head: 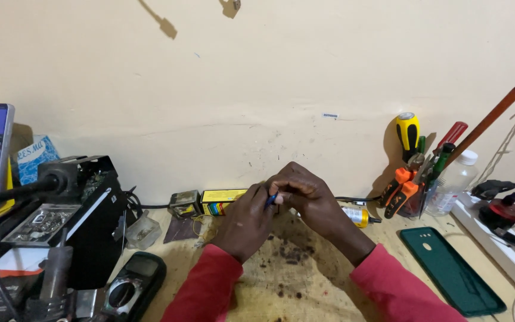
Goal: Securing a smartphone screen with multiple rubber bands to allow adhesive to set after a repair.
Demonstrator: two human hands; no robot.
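head view: left hand [247, 222] and right hand [306, 197] together pinch a small blue thing [272, 199], yellow box [222, 201] just behind by wall.

Left hand [247, 222], right hand [305, 194], pinching small blue object [272, 198], stained workbench [293, 280]

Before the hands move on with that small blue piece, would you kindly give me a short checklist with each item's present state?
1. Small blue piece pinched between both hands: ok.
2. Left hand and right hand touching over the stained wooden bench: ok.
3. What the blue piece is: cannot tell.
4. Dark green flat phone case lies apart from the hands: ok.
5. Black multimeter within view, untouched: ok.
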